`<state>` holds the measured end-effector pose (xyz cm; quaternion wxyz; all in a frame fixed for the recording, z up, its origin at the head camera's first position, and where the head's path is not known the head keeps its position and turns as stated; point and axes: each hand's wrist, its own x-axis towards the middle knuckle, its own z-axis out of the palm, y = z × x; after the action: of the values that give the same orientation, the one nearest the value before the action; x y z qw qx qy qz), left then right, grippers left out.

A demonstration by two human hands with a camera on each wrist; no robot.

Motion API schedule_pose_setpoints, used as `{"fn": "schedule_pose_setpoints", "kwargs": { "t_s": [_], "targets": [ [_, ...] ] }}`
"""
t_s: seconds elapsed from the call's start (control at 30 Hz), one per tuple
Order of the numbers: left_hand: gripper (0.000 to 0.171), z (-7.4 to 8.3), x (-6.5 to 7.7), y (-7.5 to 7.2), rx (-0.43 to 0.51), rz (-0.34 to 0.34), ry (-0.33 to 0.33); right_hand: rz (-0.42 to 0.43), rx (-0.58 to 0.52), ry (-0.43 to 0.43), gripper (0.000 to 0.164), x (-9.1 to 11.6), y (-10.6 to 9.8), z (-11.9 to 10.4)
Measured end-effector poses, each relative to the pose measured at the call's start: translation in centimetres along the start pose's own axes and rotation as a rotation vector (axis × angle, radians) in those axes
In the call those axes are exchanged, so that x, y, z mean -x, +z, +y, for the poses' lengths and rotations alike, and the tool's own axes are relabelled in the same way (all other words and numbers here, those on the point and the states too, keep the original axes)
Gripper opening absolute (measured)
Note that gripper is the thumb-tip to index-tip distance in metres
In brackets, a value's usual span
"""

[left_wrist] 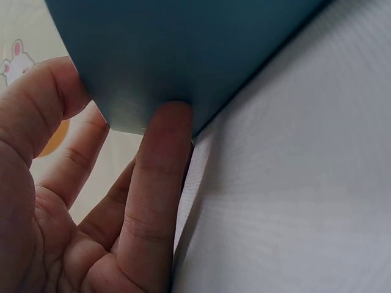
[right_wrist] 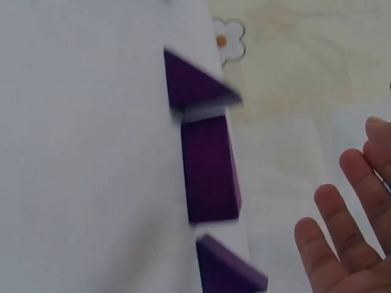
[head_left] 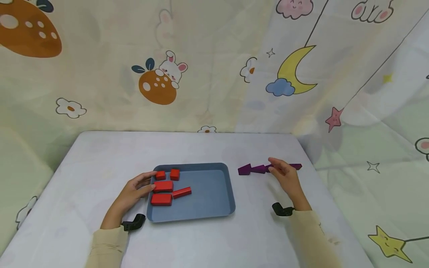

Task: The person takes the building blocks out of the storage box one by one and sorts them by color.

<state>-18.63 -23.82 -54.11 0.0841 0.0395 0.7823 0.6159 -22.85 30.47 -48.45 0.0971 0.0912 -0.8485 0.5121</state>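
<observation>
A blue-grey tray point(head_left: 209, 193) lies on the table with several red blocks point(head_left: 163, 186) inside, grouped along its left half. My left hand point(head_left: 137, 188) rests against the tray's left side, its fingertips near the back corner and its thumb at the rim. In the left wrist view, one finger point(left_wrist: 160, 165) lies straight along the tray's outer wall. Right of the tray runs a row of purple blocks point(head_left: 258, 169), some triangular. My right hand point(head_left: 286, 180) hovers over this row with loosely curved fingers and nothing held, overlapping part of it.
A white cloth covers the table point(head_left: 201, 243). Behind it hangs a patterned curtain point(head_left: 218, 74) with cartoon drawings. Small black wrist cameras point(head_left: 283, 210) sit on both arms.
</observation>
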Motion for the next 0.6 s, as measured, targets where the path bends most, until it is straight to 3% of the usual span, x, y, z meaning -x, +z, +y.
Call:
{"fn": "schedule_pose_setpoints", "kwargs": {
  "t_s": [0.6],
  "targets": [
    [0.059,0.2,0.0,-0.1,0.003,0.004,-0.008,-0.192,-0.259,-0.053,0.033,2.1,10.3,-5.6]
  ]
}}
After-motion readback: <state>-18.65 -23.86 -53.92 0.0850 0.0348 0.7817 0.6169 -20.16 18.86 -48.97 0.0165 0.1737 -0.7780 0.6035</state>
